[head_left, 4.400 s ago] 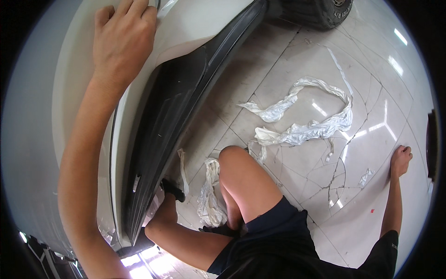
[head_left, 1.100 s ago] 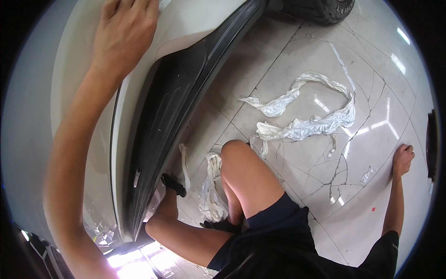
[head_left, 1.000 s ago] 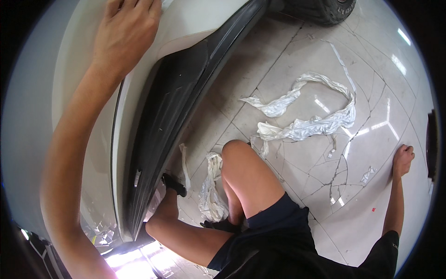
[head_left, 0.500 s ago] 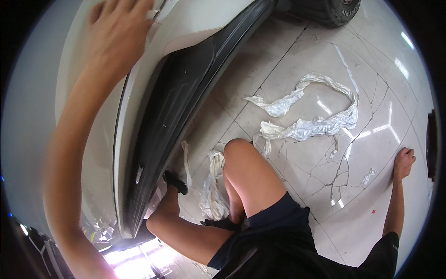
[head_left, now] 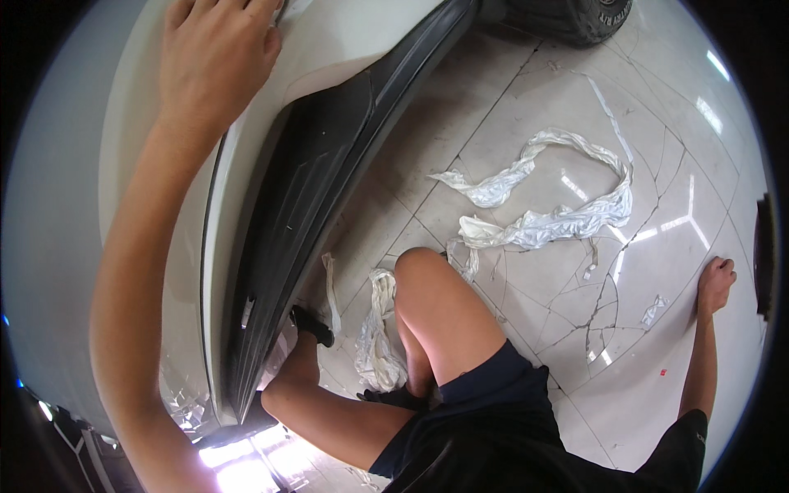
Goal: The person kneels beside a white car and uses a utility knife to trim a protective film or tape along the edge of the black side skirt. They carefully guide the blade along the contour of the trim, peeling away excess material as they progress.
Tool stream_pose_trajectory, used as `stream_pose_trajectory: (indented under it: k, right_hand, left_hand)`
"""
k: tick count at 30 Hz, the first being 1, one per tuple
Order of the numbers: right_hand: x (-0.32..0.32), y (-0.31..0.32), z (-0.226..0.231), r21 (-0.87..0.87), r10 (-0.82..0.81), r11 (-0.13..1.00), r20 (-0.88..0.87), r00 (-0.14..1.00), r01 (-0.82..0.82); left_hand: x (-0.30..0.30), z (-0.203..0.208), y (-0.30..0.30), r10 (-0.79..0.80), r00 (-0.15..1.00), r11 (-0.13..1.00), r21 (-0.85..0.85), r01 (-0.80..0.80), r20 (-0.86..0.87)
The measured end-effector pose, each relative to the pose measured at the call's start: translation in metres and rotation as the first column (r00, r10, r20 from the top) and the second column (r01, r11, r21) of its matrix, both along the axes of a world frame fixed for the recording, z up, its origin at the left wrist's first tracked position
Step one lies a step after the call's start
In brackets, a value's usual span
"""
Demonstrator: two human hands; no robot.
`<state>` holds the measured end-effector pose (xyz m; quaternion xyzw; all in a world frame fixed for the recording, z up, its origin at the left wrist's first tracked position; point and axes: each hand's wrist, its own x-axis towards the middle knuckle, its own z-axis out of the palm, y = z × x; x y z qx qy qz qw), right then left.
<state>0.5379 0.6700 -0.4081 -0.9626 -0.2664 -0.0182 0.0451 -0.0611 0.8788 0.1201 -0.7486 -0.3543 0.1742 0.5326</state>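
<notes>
White vehicle bodywork (head_left: 362, 33), above the black running board (head_left: 316, 152), is partly covered by the left hand (head_left: 215, 70); its fingertips are cut off at the view's upper edge, so whether anything is grasped cannot be told. The right hand (head_left: 717, 285) is loosely clenched over the cracked tile floor (head_left: 600, 423), nothing visible inside. Footing could be lost if bunched white film (head_left: 378, 353) were trodden on; paint could be scratched by trapped grit.
</notes>
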Motion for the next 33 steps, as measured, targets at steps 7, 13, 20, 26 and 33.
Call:
stream_pose_trajectory:
  k: [7,13,20,26,33]
  right_hand:
    - [0.001,-0.002,0.001,0.006,-0.007,1.000,0.013,1.000,0.007]
    - [-0.003,0.003,0.005,-0.014,-0.009,1.000,-0.031,0.999,0.008]
    - [0.001,0.001,0.001,-0.015,-0.024,1.000,-0.001,1.000,0.024]
    - [-0.001,0.002,0.005,-0.024,-0.008,1.000,-0.019,1.000,0.008]
    - [-0.004,0.001,0.006,-0.013,-0.019,1.000,-0.009,1.000,0.018]
  left_hand:
    - [0.002,0.005,-0.002,0.021,0.999,0.995,-0.098,-0.026,-0.042]
    - [-0.019,0.008,0.011,-0.085,0.971,0.991,-0.122,0.059,-0.223]
    - [-0.019,0.001,0.018,0.022,0.941,1.000,0.027,-0.014,-0.337]
    - [-0.019,-0.005,0.017,0.053,0.909,0.996,0.089,-0.018,-0.413]
    - [-0.024,0.001,0.014,0.103,0.951,0.994,0.002,-0.107,-0.291]
